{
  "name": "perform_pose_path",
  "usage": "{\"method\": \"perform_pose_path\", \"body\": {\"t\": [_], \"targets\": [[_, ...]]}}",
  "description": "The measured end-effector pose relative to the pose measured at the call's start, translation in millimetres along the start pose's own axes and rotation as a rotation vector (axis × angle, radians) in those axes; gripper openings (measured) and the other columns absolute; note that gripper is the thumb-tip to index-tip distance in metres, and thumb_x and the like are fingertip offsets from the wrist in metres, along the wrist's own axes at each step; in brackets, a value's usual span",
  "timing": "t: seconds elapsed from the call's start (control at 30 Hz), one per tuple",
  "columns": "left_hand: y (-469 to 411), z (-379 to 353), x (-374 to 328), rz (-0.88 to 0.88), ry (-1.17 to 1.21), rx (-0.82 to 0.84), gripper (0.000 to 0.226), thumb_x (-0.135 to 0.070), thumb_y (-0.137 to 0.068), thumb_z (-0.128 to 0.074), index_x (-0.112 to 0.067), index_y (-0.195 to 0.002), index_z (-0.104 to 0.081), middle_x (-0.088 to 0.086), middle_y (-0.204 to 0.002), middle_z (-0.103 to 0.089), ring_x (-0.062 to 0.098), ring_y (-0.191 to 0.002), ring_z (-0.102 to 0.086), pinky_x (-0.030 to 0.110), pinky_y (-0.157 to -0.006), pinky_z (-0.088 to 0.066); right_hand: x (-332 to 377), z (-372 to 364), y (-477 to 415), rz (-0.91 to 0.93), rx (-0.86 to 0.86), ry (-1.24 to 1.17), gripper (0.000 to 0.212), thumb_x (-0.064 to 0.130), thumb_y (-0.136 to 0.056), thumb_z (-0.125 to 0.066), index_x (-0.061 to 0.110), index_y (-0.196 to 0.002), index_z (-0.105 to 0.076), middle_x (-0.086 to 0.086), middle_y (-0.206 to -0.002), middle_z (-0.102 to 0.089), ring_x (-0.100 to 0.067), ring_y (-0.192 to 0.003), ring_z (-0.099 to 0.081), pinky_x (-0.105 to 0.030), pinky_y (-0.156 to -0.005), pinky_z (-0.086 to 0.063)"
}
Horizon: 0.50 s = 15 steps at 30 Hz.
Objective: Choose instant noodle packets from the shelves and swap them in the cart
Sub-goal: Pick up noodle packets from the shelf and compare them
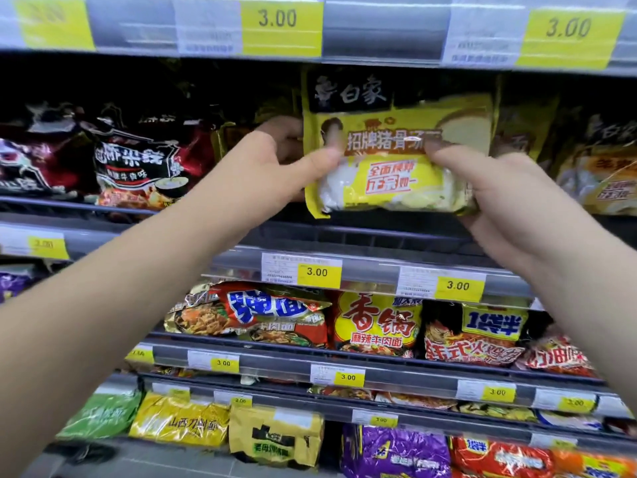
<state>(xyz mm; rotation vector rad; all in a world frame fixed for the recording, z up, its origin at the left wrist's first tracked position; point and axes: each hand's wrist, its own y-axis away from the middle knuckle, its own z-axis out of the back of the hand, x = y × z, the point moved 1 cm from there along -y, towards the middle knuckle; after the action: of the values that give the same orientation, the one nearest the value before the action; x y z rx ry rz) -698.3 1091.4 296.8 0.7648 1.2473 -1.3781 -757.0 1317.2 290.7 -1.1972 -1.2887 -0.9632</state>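
Both bare hands are raised to the shelves, and between them, just right of the frame's centre and high up, is a yellow plastic instant noodle packet point(396, 150) with a black banner along its top and red and white lettering across the front. The left hand point(275, 160) comes in from the lower left on a long bare forearm; its grip is clamped on the packet's left edge, thumb pressed to the front and the fingers curled behind. The right hand point(499, 188) enters from the right side of the frame and its grip is closed on the packet's lower right corner, thumb on the front face near the middle band of lettering. The packet is upright, facing out, in front of the upper grey metal shelf point(344, 232) where more yellow packets point(599, 174) of a similar look stand to its right; whether it touches the shelf I cannot tell. At the left of that same shelf sit dark red and black noodle packets point(138, 160). Yellow price tags reading 3.00 point(277, 19) run along the shelf edge at the top of the frame. Below centre, a red and gold packet with blue lettering point(262, 312) lies beside a yellow packet with large red characters point(379, 326). Lower still, at the bottom right, a purple packet point(396, 453) shows.
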Motion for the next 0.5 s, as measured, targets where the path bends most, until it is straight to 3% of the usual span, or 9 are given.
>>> {"method": "perform_pose_path", "body": {"t": [0.13,0.27,0.3,0.33,0.4,0.5], "targets": [[-15.2,6.2,10.4,0.005,-0.004,-0.124,0.023,-0.014,-0.092,-0.074,-0.018,-0.111,-0.061,0.003,-0.109,-0.076,0.018,-0.099,-0.075,0.046,-0.089,-0.061,0.6,-16.3,-21.7,0.052,-0.037,0.098,0.053,0.029,-0.081,-0.084,0.010,-0.127,-0.062,-0.001,-0.108,-0.078,-0.016,-0.097,-0.076,-0.035,-0.092,-0.058],[-32.3,7.8,26.0,0.016,-0.063,-0.215,0.047,-0.014,-0.086,-0.079,-0.006,-0.126,-0.055,0.007,-0.115,-0.073,0.022,-0.105,-0.072,0.048,-0.095,-0.058,-4.6,-14.0,-36.0,0.160,-0.051,0.486,0.050,0.049,-0.081,-0.080,0.020,-0.121,-0.069,0.010,-0.105,-0.075,-0.002,-0.091,-0.070,-0.008,-0.064,-0.050],[-35.8,7.3,29.0,0.021,-0.107,-0.213,0.050,-0.014,-0.087,-0.079,-0.005,-0.130,-0.054,0.008,-0.116,-0.073,0.022,-0.105,-0.072,0.045,-0.094,-0.059,-6.7,-12.4,-38.8,0.184,-0.062,0.538,0.048,0.051,-0.081,-0.079,0.021,-0.119,-0.070,0.011,-0.104,-0.074,0.000,-0.090,-0.068,-0.006,-0.063,-0.049],[-39.3,7.0,31.7,0.025,-0.154,-0.208,0.051,-0.014,-0.088,-0.078,-0.003,-0.132,-0.053,0.009,-0.116,-0.072,0.022,-0.105,-0.072,0.042,-0.094,-0.059,-9.3,-11.9,-41.1,0.207,-0.082,0.602,0.049,0.055,-0.079,-0.078,0.022,-0.116,-0.071,0.011,-0.102,-0.073,-0.002,-0.091,-0.069,-0.008,-0.069,-0.051],[-46.1,5.5,38.2,0.029,-0.239,-0.174,0.049,-0.013,-0.090,-0.077,-0.004,-0.132,-0.052,0.008,-0.118,-0.071,0.020,-0.105,-0.071,0.038,-0.096,-0.057,-14.3,-10.3,-44.4,0.249,-0.127,0.731,0.065,0.071,-0.065,-0.072,0.024,-0.109,-0.072,0.008,-0.103,-0.075,-0.014,-0.097,-0.072,-0.027,-0.085,-0.057],[-53.0,3.5,43.9,0.061,-0.350,-0.121,0.049,-0.017,-0.088,-0.079,-0.008,-0.129,-0.053,0.005,-0.120,-0.071,0.021,-0.109,-0.069,0.040,-0.100,-0.055,-20.5,-2.0,-51.2,0.239,-0.144,0.778,0.074,0.080,-0.050,-0.065,0.024,-0.098,-0.067,0.001,-0.100,-0.078,-0.022,-0.094,-0.074,-0.046,-0.086,-0.060]]}}
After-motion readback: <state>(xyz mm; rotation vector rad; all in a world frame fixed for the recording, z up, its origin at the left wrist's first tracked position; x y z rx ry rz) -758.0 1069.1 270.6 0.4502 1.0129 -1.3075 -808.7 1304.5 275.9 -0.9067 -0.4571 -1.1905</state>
